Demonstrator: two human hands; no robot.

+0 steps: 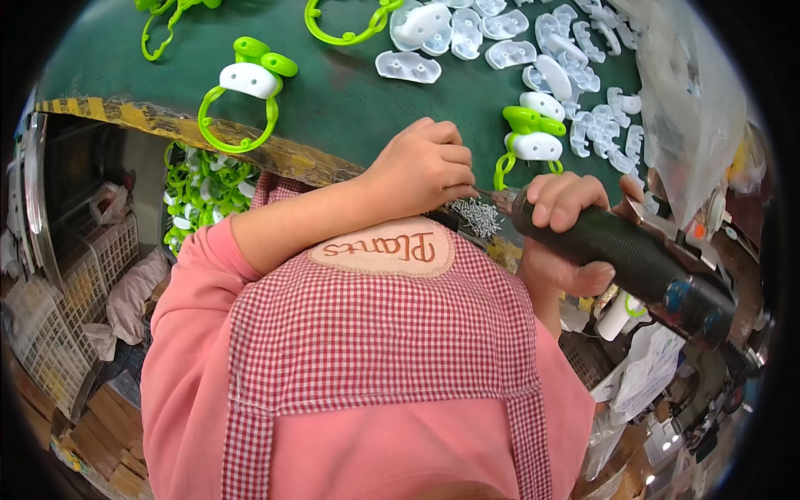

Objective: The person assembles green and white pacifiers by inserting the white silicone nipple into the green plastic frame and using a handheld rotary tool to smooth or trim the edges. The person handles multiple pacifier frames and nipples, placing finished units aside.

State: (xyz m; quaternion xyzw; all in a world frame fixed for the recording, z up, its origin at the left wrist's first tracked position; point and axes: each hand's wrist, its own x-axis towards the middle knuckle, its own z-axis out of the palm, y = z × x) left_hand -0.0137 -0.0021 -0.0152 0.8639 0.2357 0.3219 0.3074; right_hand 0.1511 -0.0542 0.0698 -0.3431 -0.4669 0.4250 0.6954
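Note:
My right hand (pixel 571 208) is wrapped round a black electric screwdriver (pixel 612 250), whose thin bit points left. Close to the bit's tip is my left hand (pixel 423 165), its fingers curled closed at the table edge; what they hold, if anything, is hidden. Just below and right of those fingers lies a pile of small silver screws (pixel 477 218). Beyond the screwdriver's nose sits a green ring-shaped plastic piece with white caps (pixel 533 133). A similar green ring with a white cap (pixel 247 82) lies to the left on the green tabletop (pixel 350 108).
Many loose white plastic shells (pixel 504 54) spread over the far right of the table. More green rings (pixel 346 33) lie at the far edge. Under the table's worn yellow-striped edge (pixel 150 117) is a heap of green-and-white pieces (pixel 200 192). Clear plastic sheeting (pixel 692 100) hangs at right.

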